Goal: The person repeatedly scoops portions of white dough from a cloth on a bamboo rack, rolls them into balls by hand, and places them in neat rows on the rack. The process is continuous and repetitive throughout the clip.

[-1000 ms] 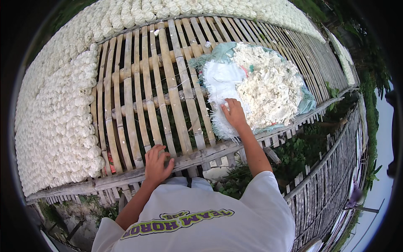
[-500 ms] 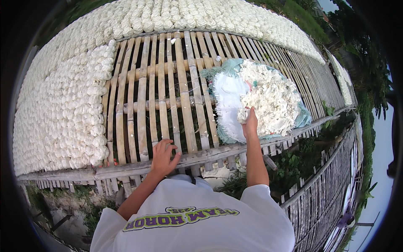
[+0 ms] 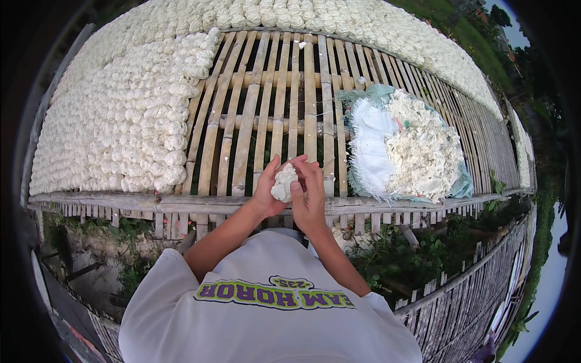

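Observation:
A rough lump of white, dough-like material point(image 3: 284, 184) sits between my two hands, just over the near rail of the bamboo rack. My left hand point(image 3: 266, 192) cups it from the left side, and my right hand point(image 3: 310, 196) closes round it from the right, thumb against the lump. To the right, a crumbly heap of the same white material point(image 3: 423, 148) rests on a frayed white and teal woven sack point(image 3: 370, 139). Rows of rounded white lumps point(image 3: 130, 133) cover the left part of the rack.
Bamboo slats point(image 3: 246, 133) with gaps between them form the rack top, edged in front by a wooden pole point(image 3: 121, 199). More white lumps point(image 3: 339, 18) line the far side. Green plants point(image 3: 417, 245) grow below, and another slatted rack point(image 3: 466, 296) stands at lower right.
My right hand has left the heap with a lump and moved left to meet my left hand. The left hand has come up off the rack's edge and now cups the lump too.

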